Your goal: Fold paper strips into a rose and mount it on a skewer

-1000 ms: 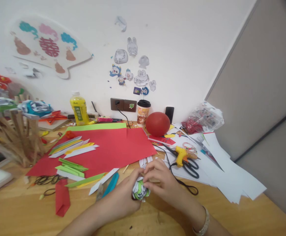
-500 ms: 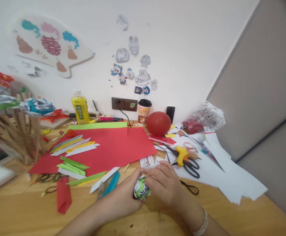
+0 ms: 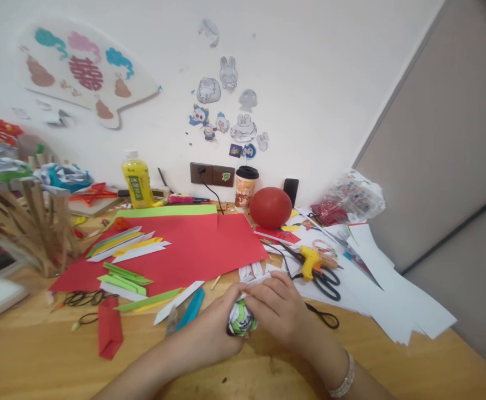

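Note:
Near the front middle of the desk, my left hand is wrapped round a ball of green and white folded paper. My right hand rests against the ball's upper right side, fingers bent and pressed to its top edge. A strip of white paper shows just beyond the fingertips. Part of the ball is hidden behind the fingers, and a small dark part shows at its lower left. Left of my hands lie a blue strip and a white strip.
A red sheet carries folded strips. Behind it stand a yellow bottle and a cup. A red balloon, a yellow glue gun, black scissors and white sheets are at the right. Wooden sticks stand left.
The whole view has shifted slightly. My right fingers have moved a little on the paper ball, and both hands stay around it.

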Tool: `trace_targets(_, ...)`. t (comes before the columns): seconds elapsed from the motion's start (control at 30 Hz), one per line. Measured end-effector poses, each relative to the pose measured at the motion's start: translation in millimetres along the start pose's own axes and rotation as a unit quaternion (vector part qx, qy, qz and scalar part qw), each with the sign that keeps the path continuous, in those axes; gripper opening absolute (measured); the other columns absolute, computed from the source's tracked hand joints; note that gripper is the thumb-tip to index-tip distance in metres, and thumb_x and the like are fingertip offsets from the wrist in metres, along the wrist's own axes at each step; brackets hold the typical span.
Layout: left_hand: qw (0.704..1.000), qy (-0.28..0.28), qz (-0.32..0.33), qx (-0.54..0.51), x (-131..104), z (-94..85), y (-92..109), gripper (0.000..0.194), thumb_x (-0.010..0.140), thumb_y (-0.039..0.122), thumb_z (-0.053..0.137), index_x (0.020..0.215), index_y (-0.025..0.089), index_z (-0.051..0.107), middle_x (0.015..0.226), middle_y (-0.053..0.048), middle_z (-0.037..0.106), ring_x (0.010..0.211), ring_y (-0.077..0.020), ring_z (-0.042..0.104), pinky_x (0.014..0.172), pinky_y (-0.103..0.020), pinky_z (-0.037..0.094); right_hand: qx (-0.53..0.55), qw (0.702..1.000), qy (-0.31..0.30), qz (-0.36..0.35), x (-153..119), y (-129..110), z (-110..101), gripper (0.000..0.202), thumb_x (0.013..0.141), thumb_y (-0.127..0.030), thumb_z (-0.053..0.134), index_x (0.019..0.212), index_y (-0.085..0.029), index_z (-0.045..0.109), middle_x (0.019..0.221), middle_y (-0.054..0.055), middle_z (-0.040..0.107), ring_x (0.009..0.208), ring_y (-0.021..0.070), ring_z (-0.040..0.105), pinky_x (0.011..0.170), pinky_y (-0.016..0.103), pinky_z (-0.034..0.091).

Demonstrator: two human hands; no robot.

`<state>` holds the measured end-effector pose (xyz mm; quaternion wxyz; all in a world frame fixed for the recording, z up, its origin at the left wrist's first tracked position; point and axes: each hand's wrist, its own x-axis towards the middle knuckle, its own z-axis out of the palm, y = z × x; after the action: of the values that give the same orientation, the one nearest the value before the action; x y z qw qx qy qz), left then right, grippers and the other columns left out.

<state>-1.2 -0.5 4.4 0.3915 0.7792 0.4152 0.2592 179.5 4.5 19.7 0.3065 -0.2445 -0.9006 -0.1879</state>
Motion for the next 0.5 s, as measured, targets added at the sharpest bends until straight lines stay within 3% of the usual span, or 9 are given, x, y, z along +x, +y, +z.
trace_targets(0.13,1.0,-0.003,0.001,0.002,0.3,-0.7,-1.2,0.063,0.063,0.006,0.053,0.121,0.027,0.04,0.098,-0.001,0.062,0.102,-0.0217,0.057,0.085,-0.03,0.044,0.003,1.0,0.024,0.014,0.0,-0.3,0.4,0.021,0.089,-0.011,0.04,0.093,-0.018,0.059,0.092,0.006,0.067,0.081,0.0182,0.053,0.087,0.04,0.037)
trace_targets(0.4,1.0,-0.004,-0.009,-0.005,-0.9,0.8,2.1,0.052,0.062,0.005,0.05,0.109,0.027,0.044,0.097,0.0,0.061,0.095,-0.0198,0.059,0.079,-0.027,0.045,0.005,1.0,-0.014,-0.009,-2.1,0.8,4.0,0.025,0.091,-0.01,0.036,0.097,-0.015,0.059,0.095,0.009,0.066,0.083,0.0201,0.051,0.084,0.041,0.039)
trace_targets(0.5,1.0,-0.011,-0.006,-0.009,-0.9,0.7,2.4,0.054,0.062,0.004,0.05,0.111,0.026,0.043,0.099,-0.001,0.061,0.093,-0.0194,0.06,0.076,-0.026,0.046,0.038,0.999,-0.024,0.012,-0.6,1.2,5.1,0.02,0.09,-0.011,0.04,0.093,-0.017,0.059,0.095,0.008,0.064,0.082,0.019,0.05,0.079,0.037,0.041)
